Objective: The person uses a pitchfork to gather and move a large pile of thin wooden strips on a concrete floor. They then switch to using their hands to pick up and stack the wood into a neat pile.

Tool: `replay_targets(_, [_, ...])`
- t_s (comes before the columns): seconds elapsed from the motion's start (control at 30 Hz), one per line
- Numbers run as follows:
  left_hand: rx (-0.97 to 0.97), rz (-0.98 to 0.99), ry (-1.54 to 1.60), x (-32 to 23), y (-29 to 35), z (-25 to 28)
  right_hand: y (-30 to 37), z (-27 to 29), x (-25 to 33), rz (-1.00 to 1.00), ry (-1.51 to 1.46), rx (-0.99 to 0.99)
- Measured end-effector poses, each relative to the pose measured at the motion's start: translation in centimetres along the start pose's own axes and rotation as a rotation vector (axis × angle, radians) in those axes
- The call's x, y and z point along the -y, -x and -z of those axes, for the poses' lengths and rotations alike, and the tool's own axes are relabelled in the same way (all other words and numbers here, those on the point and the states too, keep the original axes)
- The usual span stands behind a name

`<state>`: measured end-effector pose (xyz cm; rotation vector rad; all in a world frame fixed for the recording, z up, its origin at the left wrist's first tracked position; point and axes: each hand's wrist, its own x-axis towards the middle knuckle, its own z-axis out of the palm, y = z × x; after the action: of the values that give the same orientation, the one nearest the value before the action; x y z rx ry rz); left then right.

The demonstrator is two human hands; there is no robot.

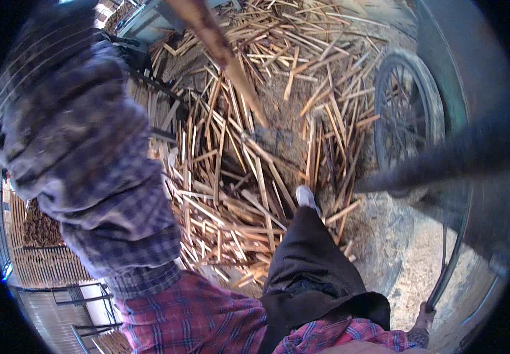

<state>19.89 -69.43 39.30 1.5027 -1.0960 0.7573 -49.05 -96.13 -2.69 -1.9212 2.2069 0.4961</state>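
Observation:
My right hand (pixel 425 318) is at the lower right, wrapped round a dark metal bar (pixel 453 262) that runs up toward a cart's dark frame (pixel 444 165). My left arm (pixel 107 177) is raised across the left side in a checked blue-grey oversleeve, over a red plaid shirt. It leaves the picture at the top, so its hand is out of sight. A blurred brown wooden pole (pixel 231 65) slants down from the top edge toward the middle. What holds its upper end cannot be seen.
Loose wooden strips (pixel 225 194) lie heaped ahead and around my shoe (pixel 306 196). A spoked wheel (pixel 407 112) stands at the right, beside a greenish panel (pixel 444 65). Stacked slats (pixel 48 265) and black metal frames (pixel 90 295) are at the left.

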Motion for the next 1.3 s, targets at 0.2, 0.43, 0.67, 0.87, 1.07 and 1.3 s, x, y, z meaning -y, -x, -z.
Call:
replay_targets(0.2, [-0.072, 0.102, 0.001, 10.7, -4.7, 6.6, 8.2, 4.0, 16.1, 0.530, 0.654, 0.578])
replay_targets(0.43, [-0.204, 0.201, -0.056, 9.6, -4.3, 17.0, 22.5, 11.4, 52.0, 1.207, -0.303, 0.391])
replay_targets(0.67, [-0.438, 0.242, -0.127, 0.9, -1.1, 28.3, 11.0, 8.9, 56.7, 0.820, -1.215, 0.500])
replay_targets(0.87, [-0.652, 0.206, -0.264, -10.0, 4.2, 35.5, 13.7, 1.7, 60.8, 0.474, -0.822, 0.844])
replay_targets(1.07, [-0.915, 0.198, -0.373, -19.3, 13.1, 38.8, 40.1, 2.0, 66.0, 0.685, -0.343, 1.733])
replay_targets(1.3, [-1.169, 0.208, -0.369, -24.2, 23.5, 39.0, 57.2, -10.4, 64.3, -0.156, -0.679, 1.794])
